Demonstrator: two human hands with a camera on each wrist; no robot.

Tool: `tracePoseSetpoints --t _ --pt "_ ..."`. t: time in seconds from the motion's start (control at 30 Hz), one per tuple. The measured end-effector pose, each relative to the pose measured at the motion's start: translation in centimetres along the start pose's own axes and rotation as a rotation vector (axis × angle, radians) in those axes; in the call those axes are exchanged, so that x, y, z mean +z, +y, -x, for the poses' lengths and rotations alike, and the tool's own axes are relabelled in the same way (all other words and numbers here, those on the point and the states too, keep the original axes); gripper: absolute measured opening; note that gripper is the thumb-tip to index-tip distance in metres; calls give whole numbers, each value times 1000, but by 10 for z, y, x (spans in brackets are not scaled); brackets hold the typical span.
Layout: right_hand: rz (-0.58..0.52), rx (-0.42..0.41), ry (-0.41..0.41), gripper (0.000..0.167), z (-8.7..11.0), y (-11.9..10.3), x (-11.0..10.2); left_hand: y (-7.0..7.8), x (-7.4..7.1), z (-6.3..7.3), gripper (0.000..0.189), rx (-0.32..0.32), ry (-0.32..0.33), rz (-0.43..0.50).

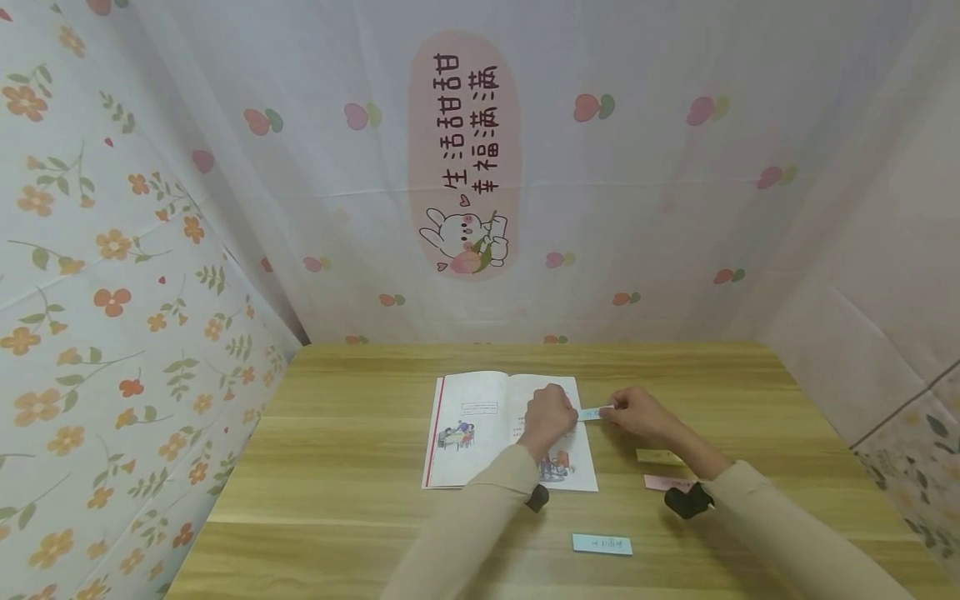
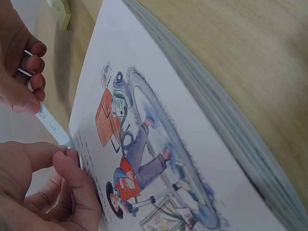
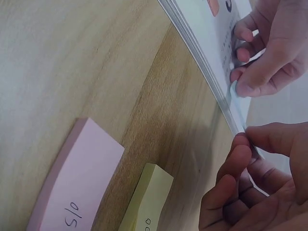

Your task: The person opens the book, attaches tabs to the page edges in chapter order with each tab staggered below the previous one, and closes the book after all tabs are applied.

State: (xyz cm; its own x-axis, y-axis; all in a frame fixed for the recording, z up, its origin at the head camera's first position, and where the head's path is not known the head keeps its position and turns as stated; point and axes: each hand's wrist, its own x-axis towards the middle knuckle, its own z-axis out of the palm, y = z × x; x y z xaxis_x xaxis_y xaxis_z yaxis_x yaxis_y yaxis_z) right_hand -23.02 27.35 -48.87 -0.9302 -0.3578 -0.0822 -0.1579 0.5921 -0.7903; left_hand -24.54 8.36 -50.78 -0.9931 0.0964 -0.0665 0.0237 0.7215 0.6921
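Note:
An open book (image 1: 468, 462) lies on the wooden table, with printed text and coloured drawings on its pages. Over its right page, my left hand (image 1: 550, 417) pinches one end of a light blue sticky-note strip (image 1: 592, 414) at the page's outer edge. Just to the right of the book, my right hand (image 1: 641, 414) pinches the strip's other end between thumb and fingers. Handwriting shows on the strip (image 2: 52, 126) in the left wrist view. Fingers partly cover both its ends. In the right wrist view, both thumbs are close to the page edge.
Right of the book lie a yellow sticky-note pad (image 1: 657, 457) and a pink one (image 1: 660, 482), partly hidden by a black wrist device (image 1: 688, 501). Nearer the front is a light blue pad (image 1: 602, 544) with handwriting. Patterned curtains (image 1: 337, 208) hang behind and beside the table.

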Motion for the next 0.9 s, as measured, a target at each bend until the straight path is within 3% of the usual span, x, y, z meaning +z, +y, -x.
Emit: tracePoseSetpoints --t 0.33,0.63,0.9 --pt "42 37 11 21 -3 2 -1 3 2 3 14 21 24 14" --pt "84 78 11 21 -7 4 1 6 3 2 24 -2 18 -80" --pt "145 90 40 21 -10 11 6 4 6 -1 24 -5 4 -98"
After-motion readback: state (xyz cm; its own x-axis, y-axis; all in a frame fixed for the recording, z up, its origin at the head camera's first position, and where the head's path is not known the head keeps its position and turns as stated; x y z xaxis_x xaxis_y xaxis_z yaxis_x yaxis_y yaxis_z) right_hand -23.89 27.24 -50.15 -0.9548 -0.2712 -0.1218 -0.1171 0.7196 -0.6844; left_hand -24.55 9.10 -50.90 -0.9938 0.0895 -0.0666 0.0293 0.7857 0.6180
